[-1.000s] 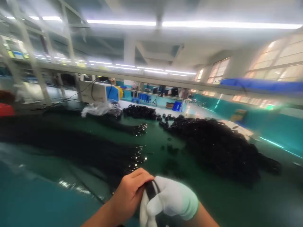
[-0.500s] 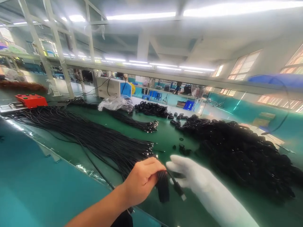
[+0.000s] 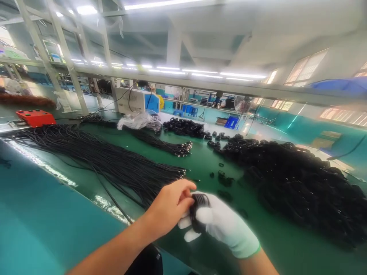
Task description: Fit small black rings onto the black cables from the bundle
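My left hand [image 3: 169,208], bare, and my right hand [image 3: 222,225], in a white glove, meet low at the front of the green counter [image 3: 200,160]. Between them is a small coiled black cable [image 3: 197,210]: right hand's gloved fingers are curled round the coil, thumb over the front, so it's closed on it. Left hand's fingers are bent and pinched onto the coil's left edge, touching it too. Coil sits just above the counter, not lying on it.

Just left of my hands, a wide bundle of straight black cables [image 3: 114,164] fans across the counter, metal ends pointing twd me. A 2nd, thinner bundle [image 3: 160,145] lies further back. To the right, a big heap of coiled cables [image 3: 298,183]; a few loose coils [image 3: 222,177] lie btwn heap and bundle. Far back: clear plastic bag [image 3: 137,120], white-and-blue machine [image 3: 137,101], red box [image 3: 36,116] at far left.
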A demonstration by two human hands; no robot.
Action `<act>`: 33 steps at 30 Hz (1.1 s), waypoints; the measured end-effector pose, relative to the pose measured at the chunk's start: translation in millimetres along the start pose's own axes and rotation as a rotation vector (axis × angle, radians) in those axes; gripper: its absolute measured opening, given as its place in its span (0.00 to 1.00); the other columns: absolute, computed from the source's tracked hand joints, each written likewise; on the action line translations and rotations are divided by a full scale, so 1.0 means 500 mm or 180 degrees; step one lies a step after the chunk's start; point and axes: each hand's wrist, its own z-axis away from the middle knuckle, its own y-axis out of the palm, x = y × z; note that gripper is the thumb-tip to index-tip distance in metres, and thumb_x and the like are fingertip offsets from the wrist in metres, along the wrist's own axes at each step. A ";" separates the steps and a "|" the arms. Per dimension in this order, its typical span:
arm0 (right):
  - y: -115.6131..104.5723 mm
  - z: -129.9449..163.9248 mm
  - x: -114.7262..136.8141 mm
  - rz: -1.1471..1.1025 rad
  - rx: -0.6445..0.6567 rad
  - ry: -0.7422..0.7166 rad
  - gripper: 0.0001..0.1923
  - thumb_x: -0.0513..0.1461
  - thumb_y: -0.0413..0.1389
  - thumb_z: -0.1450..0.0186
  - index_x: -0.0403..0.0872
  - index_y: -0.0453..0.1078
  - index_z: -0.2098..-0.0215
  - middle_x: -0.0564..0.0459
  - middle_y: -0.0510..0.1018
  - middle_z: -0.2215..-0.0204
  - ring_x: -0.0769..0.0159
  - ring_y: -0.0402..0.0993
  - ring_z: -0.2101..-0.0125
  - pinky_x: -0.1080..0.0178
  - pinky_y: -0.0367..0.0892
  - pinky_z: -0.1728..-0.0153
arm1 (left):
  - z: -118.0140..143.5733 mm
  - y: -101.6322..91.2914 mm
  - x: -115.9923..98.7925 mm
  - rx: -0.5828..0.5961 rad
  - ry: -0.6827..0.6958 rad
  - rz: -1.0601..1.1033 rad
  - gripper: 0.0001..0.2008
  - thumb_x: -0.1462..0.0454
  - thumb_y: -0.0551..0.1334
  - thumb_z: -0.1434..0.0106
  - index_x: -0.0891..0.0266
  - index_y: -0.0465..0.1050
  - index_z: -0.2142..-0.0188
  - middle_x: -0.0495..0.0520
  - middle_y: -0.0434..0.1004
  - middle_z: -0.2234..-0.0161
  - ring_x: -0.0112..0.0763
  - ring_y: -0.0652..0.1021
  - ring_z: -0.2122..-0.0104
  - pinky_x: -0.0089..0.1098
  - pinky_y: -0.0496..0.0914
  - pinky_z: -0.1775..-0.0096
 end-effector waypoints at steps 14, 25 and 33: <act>-0.020 -0.024 -0.056 -0.0096 -0.0308 -0.0034 0.15 0.40 0.60 0.43 0.37 0.71 0.63 0.48 0.74 0.75 0.68 0.73 0.78 0.66 0.72 0.77 | -0.042 0.043 0.045 0.0269 -0.0853 -0.0245 0.06 0.69 0.56 0.49 0.60 0.67 0.70 0.45 0.71 0.78 0.25 0.70 0.80 0.24 0.60 0.78; -0.021 -0.017 -0.073 -0.0430 -0.0304 0.0193 0.15 0.40 0.60 0.44 0.38 0.69 0.61 0.47 0.73 0.70 0.67 0.73 0.72 0.67 0.73 0.77 | -0.039 0.024 0.014 0.0277 -0.0607 -0.1053 0.06 0.71 0.54 0.49 0.59 0.66 0.76 0.46 0.71 0.78 0.27 0.70 0.77 0.25 0.58 0.75; -0.079 0.008 -0.028 -0.0513 -0.0875 -0.0144 0.16 0.39 0.63 0.47 0.39 0.70 0.63 0.48 0.75 0.72 0.67 0.72 0.76 0.67 0.70 0.81 | -0.091 0.010 0.037 0.0570 -0.0137 -0.0596 0.08 0.65 0.58 0.45 0.59 0.70 0.64 0.47 0.75 0.70 0.28 0.73 0.72 0.25 0.64 0.71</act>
